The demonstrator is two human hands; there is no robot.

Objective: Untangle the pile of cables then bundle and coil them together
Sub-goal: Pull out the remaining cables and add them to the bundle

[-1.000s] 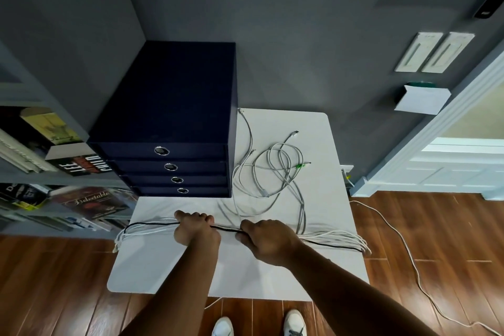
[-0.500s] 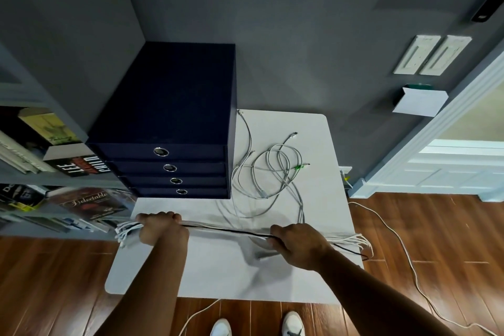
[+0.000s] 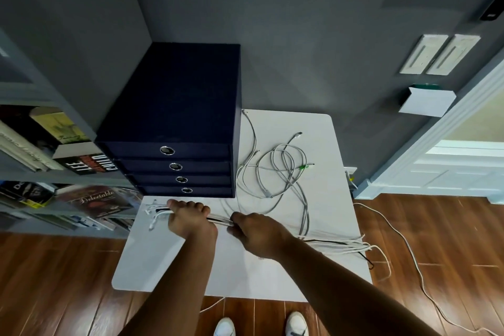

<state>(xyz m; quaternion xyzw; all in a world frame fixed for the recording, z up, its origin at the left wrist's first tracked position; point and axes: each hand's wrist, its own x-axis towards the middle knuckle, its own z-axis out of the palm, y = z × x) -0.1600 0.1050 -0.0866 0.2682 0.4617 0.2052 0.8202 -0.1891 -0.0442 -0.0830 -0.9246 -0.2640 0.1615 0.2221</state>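
A bundle of white cables with one black cable [image 3: 335,246] lies stretched across the near part of the white table [image 3: 272,281]. My left hand [image 3: 188,217] grips the bundle near its left end, where several white plugs fan out at the table's edge. My right hand [image 3: 259,234] grips the same bundle just to the right of the left hand. The bundle's other end trails over the table's right edge. A loose tangle of grey-white cables [image 3: 281,169] lies farther back on the table, apart from both hands.
A dark blue drawer box [image 3: 177,128] with ring pulls stands on the table's back left. A bookshelf [image 3: 41,161] is to the left. A white cord [image 3: 403,243] runs over the wooden floor on the right. My white shoes [image 3: 223,327] show below the table.
My hands, spread wide along the bundle half a second ago, have come close together again. The left hand moved right from the table's left edge, and the right hand slid left along the cables.
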